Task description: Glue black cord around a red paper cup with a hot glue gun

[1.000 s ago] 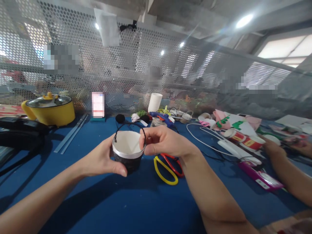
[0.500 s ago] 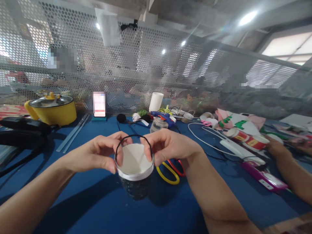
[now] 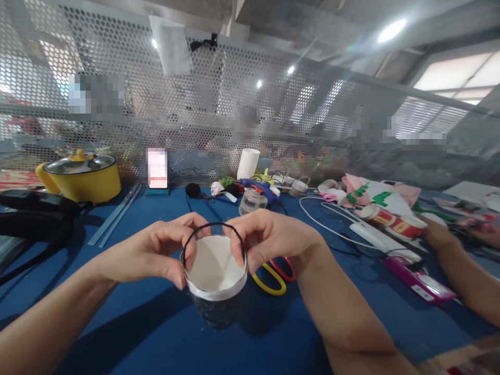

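Observation:
Between my hands is a small paper cup [image 3: 216, 263] with a white rim band, a dark patterned outside and a pale inside. A thin black handle [image 3: 211, 225] arches over its mouth. My left hand [image 3: 166, 252] pinches the cup's left rim, with fingers inside the wall near the handle's end. On the opposite side my right hand [image 3: 269, 237] grips the right rim where the handle's other end meets it. Just right of the cup lie scissors with yellow and red handles [image 3: 273, 278], partly under my right wrist. A clear jar [image 3: 253, 200] stands behind my right hand.
A blue glue gun [image 3: 258, 186] lies behind the jar near stacked white paper cups [image 3: 248, 164]. At left are a yellow pot [image 3: 84, 179] and clear strips [image 3: 115, 216]. Rightward are a white power strip [image 3: 385, 242], a purple device [image 3: 420, 281] and another person's arm [image 3: 457, 260].
The cup sits slightly lower in view and is tipped a little more toward me, showing more of its inside. Both hands keep their hold on the rim.

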Action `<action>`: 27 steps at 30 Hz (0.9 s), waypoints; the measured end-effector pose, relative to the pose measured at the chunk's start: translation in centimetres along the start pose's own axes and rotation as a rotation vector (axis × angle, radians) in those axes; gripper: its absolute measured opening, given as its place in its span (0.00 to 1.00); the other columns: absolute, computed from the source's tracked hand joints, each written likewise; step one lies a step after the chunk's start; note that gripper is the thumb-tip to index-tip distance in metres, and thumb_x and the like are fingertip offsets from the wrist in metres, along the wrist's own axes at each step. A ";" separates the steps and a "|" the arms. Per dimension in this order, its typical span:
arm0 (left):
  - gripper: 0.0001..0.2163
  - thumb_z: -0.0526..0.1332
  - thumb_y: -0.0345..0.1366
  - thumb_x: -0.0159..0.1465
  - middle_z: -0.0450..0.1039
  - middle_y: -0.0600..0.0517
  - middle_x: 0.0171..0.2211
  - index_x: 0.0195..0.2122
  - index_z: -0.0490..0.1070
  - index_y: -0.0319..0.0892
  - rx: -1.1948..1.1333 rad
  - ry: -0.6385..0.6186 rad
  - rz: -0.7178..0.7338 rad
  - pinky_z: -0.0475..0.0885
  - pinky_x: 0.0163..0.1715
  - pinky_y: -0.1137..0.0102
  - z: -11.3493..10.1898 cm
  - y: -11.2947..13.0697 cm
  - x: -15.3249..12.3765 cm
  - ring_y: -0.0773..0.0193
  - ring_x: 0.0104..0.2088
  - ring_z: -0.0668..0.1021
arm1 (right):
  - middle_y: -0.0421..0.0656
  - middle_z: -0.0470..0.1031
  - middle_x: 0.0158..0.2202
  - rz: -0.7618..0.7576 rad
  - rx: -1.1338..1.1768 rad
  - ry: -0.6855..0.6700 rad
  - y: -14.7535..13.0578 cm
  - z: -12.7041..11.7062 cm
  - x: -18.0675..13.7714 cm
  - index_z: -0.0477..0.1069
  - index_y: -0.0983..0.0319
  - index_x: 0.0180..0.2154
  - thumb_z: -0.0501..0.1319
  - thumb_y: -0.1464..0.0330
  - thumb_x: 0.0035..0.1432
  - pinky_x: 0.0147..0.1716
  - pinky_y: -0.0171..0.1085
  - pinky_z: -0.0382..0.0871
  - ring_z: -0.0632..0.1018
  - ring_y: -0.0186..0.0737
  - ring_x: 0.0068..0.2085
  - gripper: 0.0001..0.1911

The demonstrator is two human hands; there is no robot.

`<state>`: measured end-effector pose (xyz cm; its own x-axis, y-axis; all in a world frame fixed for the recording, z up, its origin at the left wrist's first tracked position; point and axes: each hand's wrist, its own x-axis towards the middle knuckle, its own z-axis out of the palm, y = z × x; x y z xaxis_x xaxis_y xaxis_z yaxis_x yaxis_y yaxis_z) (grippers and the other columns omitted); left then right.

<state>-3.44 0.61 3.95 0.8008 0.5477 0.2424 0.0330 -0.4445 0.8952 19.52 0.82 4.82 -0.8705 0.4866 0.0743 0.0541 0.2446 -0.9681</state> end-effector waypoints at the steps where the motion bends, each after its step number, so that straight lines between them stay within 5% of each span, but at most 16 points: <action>1: 0.10 0.66 0.41 0.47 0.65 0.48 0.36 0.20 0.70 0.40 0.006 0.001 0.000 0.65 0.38 0.69 0.0 0.0 0.0 0.56 0.43 0.65 | 0.39 0.65 0.24 0.002 0.001 0.000 0.0 0.0 0.0 0.68 0.65 0.26 0.64 0.60 0.43 0.24 0.31 0.63 0.68 0.30 0.27 0.15; 27: 0.15 0.66 0.45 0.45 0.65 0.50 0.38 0.20 0.66 0.39 -0.155 0.107 -0.030 0.66 0.31 0.72 -0.1 -0.6 0.3 0.62 0.34 0.69 | 0.36 0.66 0.20 -0.017 0.144 0.097 0.7 -0.2 0.7 0.66 0.66 0.25 0.65 0.60 0.41 0.20 0.28 0.61 0.68 0.27 0.22 0.16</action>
<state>-3.25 1.14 3.52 0.7322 0.6351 0.2459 -0.0433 -0.3170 0.9475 19.04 1.55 4.27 -0.8188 0.5641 0.1069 -0.0369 0.1341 -0.9903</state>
